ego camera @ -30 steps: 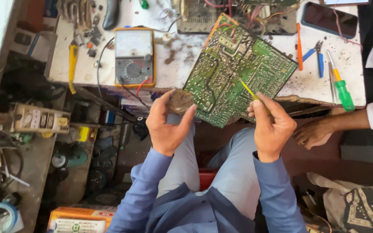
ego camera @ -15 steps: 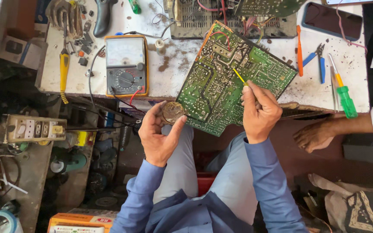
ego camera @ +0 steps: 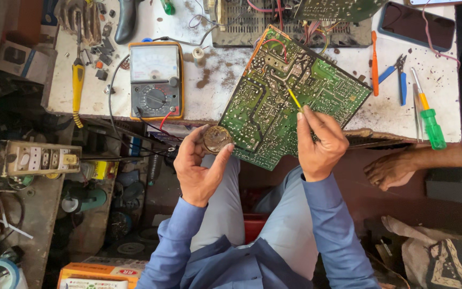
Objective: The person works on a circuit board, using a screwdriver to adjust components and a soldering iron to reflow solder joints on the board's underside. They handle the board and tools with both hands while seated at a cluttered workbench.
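Board shifted up-left; yellow probe points up-left, pinched by right hand; left hand pinches round tin.

Green circuit board: glossy lacquered laminate, dull metal solder dots. Round tin in left hand: tarnished brassy metal. Desk: white, stained, rough. Multimeter: orange plastic shell, glossy dial window. Green screwdriver: translucent plastic handle. Sleeves: matt blue cloth.
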